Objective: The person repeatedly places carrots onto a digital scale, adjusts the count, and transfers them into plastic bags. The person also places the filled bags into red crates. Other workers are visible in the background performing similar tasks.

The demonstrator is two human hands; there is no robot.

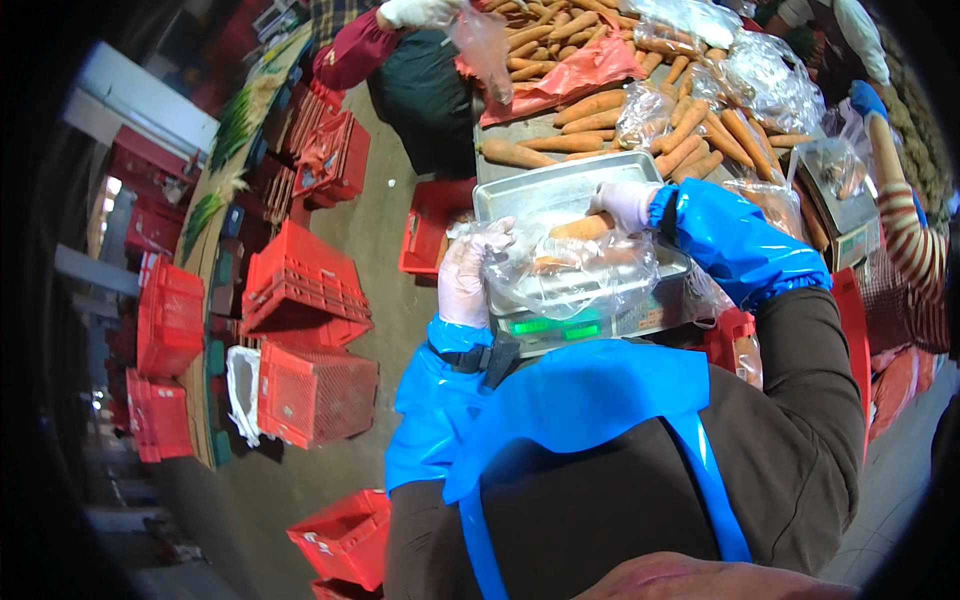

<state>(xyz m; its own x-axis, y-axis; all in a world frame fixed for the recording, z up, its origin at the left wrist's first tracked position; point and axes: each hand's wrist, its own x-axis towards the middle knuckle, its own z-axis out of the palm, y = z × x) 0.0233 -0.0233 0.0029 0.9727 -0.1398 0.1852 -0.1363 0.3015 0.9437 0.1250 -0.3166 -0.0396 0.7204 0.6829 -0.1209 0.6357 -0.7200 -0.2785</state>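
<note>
A clear plastic bag point(600, 262) with carrots in it lies over the metal tray point(525, 196) of a digital scale with lit green displays. My left hand point(476, 259), in a pale glove, grips the bag's left edge. My right hand point(626, 204), gloved too, is closed on the end of a carrot point(583, 227) at the bag's upper side; whether the carrot is fully inside cannot be told. Loose carrots point(679, 142) and more plastic bags lie on the table just beyond the tray.
A red crate point(431, 225) stands left of the scale. Another scale point(847, 195) with a bagged load is at the right. A co-worker's gloved hand point(424, 11) holds a bag at the top; another co-worker's blue-gloved hand point(868, 99) is at the right. Red crates point(319, 390) stand on the floor.
</note>
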